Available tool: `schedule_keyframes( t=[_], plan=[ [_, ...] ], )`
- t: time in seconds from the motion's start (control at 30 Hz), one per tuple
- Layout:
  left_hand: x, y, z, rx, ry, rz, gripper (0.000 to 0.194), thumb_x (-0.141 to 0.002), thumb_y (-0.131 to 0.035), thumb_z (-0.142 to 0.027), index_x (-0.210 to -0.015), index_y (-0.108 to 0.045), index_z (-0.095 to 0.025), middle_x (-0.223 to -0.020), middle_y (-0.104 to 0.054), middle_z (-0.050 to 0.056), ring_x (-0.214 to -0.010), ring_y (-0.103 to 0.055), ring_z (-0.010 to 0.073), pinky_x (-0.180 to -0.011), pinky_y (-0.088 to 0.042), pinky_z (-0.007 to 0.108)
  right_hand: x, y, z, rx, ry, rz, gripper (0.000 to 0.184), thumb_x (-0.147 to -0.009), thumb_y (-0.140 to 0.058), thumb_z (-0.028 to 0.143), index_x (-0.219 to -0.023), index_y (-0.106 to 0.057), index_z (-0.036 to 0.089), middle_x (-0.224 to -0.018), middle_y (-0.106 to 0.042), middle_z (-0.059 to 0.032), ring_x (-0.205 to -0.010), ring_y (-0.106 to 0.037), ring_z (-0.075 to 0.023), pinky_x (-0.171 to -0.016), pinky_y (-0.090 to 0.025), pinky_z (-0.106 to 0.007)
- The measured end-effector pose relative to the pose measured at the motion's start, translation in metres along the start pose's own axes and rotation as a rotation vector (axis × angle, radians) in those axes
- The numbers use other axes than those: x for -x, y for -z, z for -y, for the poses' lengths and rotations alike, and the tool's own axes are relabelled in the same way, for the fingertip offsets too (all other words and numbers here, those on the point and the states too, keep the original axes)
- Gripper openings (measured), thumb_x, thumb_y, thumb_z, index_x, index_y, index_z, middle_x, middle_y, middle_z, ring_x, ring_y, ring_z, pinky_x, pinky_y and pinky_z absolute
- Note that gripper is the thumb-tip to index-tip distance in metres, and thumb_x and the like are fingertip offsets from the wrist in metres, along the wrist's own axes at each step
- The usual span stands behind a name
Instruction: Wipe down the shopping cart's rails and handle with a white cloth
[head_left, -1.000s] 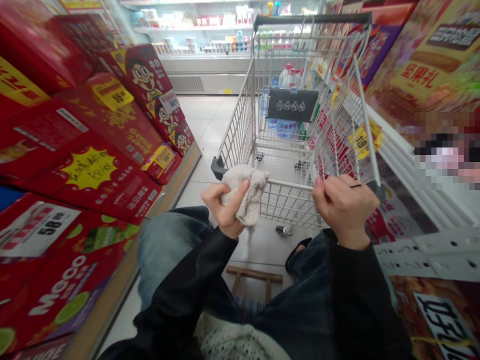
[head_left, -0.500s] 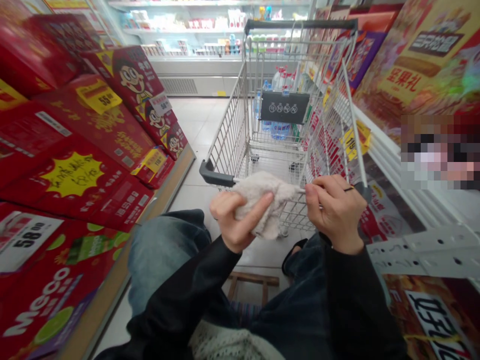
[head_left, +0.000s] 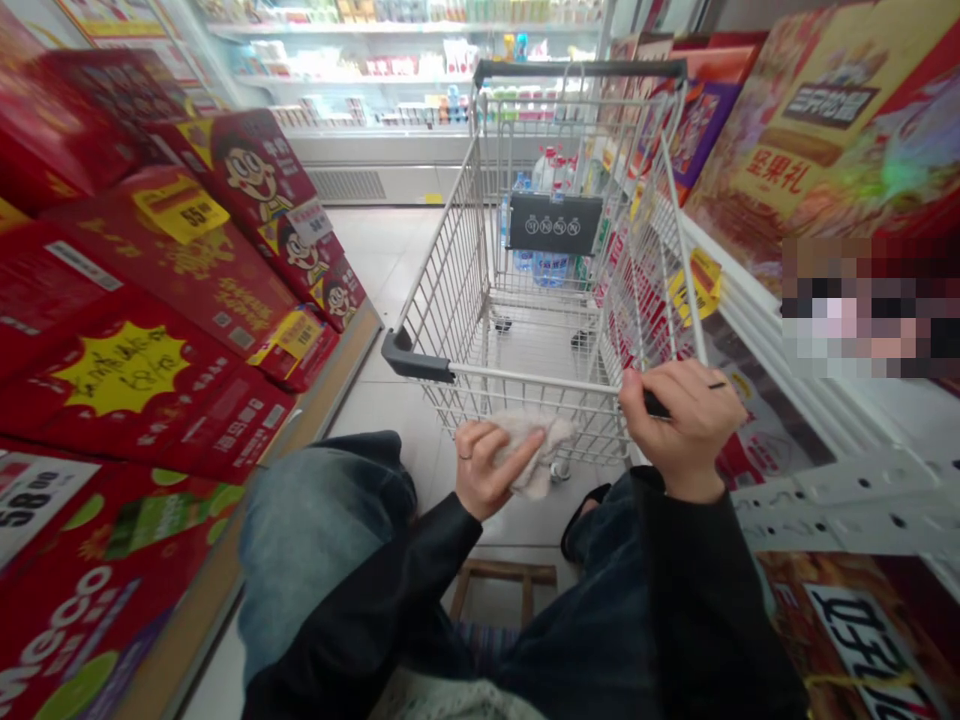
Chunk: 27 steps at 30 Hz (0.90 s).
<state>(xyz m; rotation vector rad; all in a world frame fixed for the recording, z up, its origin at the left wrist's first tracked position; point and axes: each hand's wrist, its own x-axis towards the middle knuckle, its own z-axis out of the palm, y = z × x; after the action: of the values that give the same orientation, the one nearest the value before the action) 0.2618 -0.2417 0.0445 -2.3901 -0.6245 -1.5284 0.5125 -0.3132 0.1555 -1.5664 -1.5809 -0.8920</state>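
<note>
In front of my knees stands a wire shopping cart (head_left: pixel 450 250) with a dark plate (head_left: pixel 553 224) on its far side. My left hand (head_left: pixel 484 465) is closed around a pale, crumpled cloth (head_left: pixel 534 450), just below the cart's near top bar and against or close to the wire mesh. Its index finger presses along the cloth. My right hand (head_left: pixel 682 420) is wrapped round the dark plastic corner of the cart's near rim, at the right end of the top bar. The fingers hide most of that corner. A matching dark corner piece (head_left: pixel 416 358) shows at the left.
Stacked red boxes (head_left: pixel 150 350) line the left side on a low platform (head_left: pixel 300 440). A shelf with packaged goods (head_left: pixel 817 130) runs along the right. Bottled water (head_left: pixel 551 268) and a chiller (head_left: pixel 352 165) stand beyond the cart. A wooden stool (head_left: pixel 510 575) is between my legs.
My left hand has lowered the cloth from the cart's near top bar to below it. My right hand has shifted from the bar onto the right corner piece. The view has moved slightly.
</note>
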Motion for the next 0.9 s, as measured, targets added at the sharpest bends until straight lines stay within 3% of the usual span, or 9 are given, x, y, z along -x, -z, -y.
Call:
schedule_keyframes(
  t=[0.1,0.17,0.3,0.43,0.5,0.6,0.67,0.73,0.9],
  plan=[
    [-0.042,0.011,0.002,-0.042,0.062,-0.175,0.048,-0.093,-0.079,-0.042,-0.14,-0.07,-0.038,-0.106,-0.047,0.008,-0.108,-0.053,0.0266,-0.095,-0.051,0.043,0.002,0.0,0.0,0.013,-0.008,-0.016,0.034,-0.094,-0.067,0.027,-0.062,-0.055,0.022,-0.062,-0.06,0.001,-0.067,-0.048,-0.0152,-0.069,-0.029,-0.034],
    [-0.05,0.009,0.002,-0.057,0.059,-0.199,0.048,-0.091,-0.081,-0.037,-0.138,-0.072,-0.04,-0.106,-0.047,0.007,-0.107,-0.052,0.0259,-0.095,-0.051,0.042,0.003,0.001,0.001,0.003,-0.016,-0.003,0.034,-0.094,-0.067,0.027,-0.062,-0.055,0.023,-0.063,-0.061,0.0009,-0.067,-0.049,-0.0153,-0.069,-0.028,-0.034],
    [-0.004,-0.013,-0.002,-0.028,-0.087,0.01,0.042,-0.092,-0.077,-0.02,-0.13,-0.075,-0.038,-0.104,-0.053,0.006,-0.103,-0.052,0.0225,-0.092,-0.048,0.039,0.001,0.002,0.003,-0.028,-0.043,0.021,0.031,-0.094,-0.067,0.027,-0.064,-0.059,0.023,-0.064,-0.063,0.0006,-0.068,-0.051,-0.0157,-0.07,-0.03,-0.034],
    [0.049,-0.023,-0.005,0.034,0.018,0.246,0.043,-0.093,-0.072,-0.021,-0.134,-0.074,-0.031,-0.106,-0.058,0.008,-0.101,-0.055,0.0236,-0.088,-0.05,0.04,0.004,0.004,0.008,-0.097,-0.065,-0.022,0.017,-0.095,-0.071,0.027,-0.078,-0.069,0.024,-0.079,-0.073,-0.0013,-0.078,-0.063,-0.0176,-0.078,-0.041,-0.035],
    [0.053,-0.016,-0.009,0.124,0.154,0.259,0.045,-0.095,-0.072,-0.028,-0.14,-0.07,-0.028,-0.108,-0.057,0.01,-0.102,-0.058,0.0252,-0.088,-0.054,0.042,0.016,0.007,0.014,-0.083,-0.044,-0.126,0.009,-0.09,-0.079,0.026,-0.097,-0.074,0.026,-0.095,-0.077,-0.0047,-0.091,-0.07,-0.0219,-0.085,-0.048,-0.039],
    [0.034,0.004,-0.018,0.27,0.343,0.104,0.054,-0.096,-0.071,-0.03,-0.148,-0.06,-0.024,-0.118,-0.061,0.013,-0.11,-0.063,0.027,-0.091,-0.058,0.044,0.048,0.013,0.034,-0.075,-0.016,-0.319,0.036,-0.079,-0.088,0.018,-0.111,-0.074,0.028,-0.1,-0.078,-0.006,-0.092,-0.073,-0.0251,-0.087,-0.056,-0.042],
    [0.017,0.019,-0.026,0.347,0.433,-0.025,0.053,-0.094,-0.072,-0.029,-0.145,-0.058,-0.023,-0.122,-0.064,0.013,-0.112,-0.065,0.027,-0.094,-0.059,0.044,0.075,0.015,0.056,-0.195,-0.178,-0.327,0.036,-0.082,-0.085,0.019,-0.113,-0.072,0.029,-0.094,-0.077,-0.0049,-0.086,-0.074,-0.0246,-0.084,-0.059,-0.042],
    [0.006,0.031,-0.033,0.385,0.457,-0.098,0.046,-0.091,-0.076,-0.029,-0.135,-0.061,-0.024,-0.121,-0.066,0.011,-0.112,-0.067,0.0269,-0.096,-0.06,0.045,0.102,0.016,0.085,-0.414,-0.495,-0.186,0.038,-0.089,-0.08,0.03,-0.126,-0.069,0.026,-0.094,-0.077,-0.0058,-0.085,-0.075,-0.0251,-0.086,-0.062,-0.044],
    [0.014,0.037,-0.047,0.378,0.223,-0.022,0.033,-0.104,-0.057,-0.04,-0.131,-0.067,-0.025,-0.118,-0.07,0.013,-0.113,-0.069,0.0283,-0.098,-0.06,0.048,0.141,0.015,0.152,-0.991,-1.034,0.146,0.085,-0.078,-0.087,0.062,-0.146,-0.062,0.018,-0.136,-0.074,-0.0174,-0.122,-0.074,-0.0359,-0.099,-0.064,-0.045]
  ],
)
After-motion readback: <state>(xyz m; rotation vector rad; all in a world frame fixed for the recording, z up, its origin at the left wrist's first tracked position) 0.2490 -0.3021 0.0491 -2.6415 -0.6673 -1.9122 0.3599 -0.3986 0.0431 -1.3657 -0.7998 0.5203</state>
